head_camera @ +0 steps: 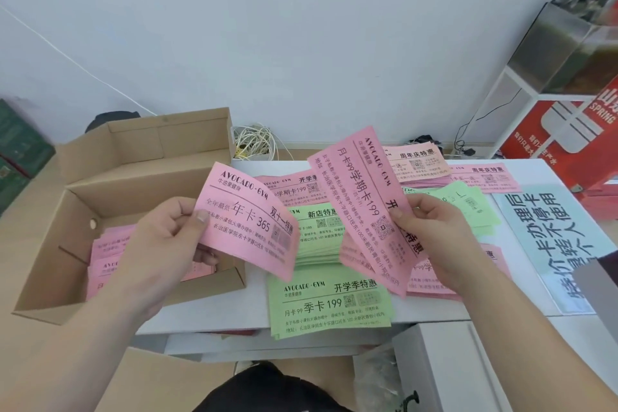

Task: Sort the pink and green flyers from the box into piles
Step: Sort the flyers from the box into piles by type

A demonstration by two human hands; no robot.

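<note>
One thin paper pink flyer (pixel 247 221) is pinched in the grip of the left hand (pixel 167 237) by the open cardboard box (pixel 143 150), a second pink flyer (pixel 364 197) pinched in the right hand (pixel 431 234), above green piles (pixel 331 308) and pink piles (pixel 418 164) stacked on the white worktop (pixel 434 309) by a white wall (pixel 301 43).

The left forearm (pixel 83 338) and the right forearm (pixel 535 344) were bare to the frame edge. The left grip (pixel 167 241) had a short-trimmed thumbnail (pixel 202 216). A black garment (pixel 267 388) of plain fabric covered the lap.
</note>
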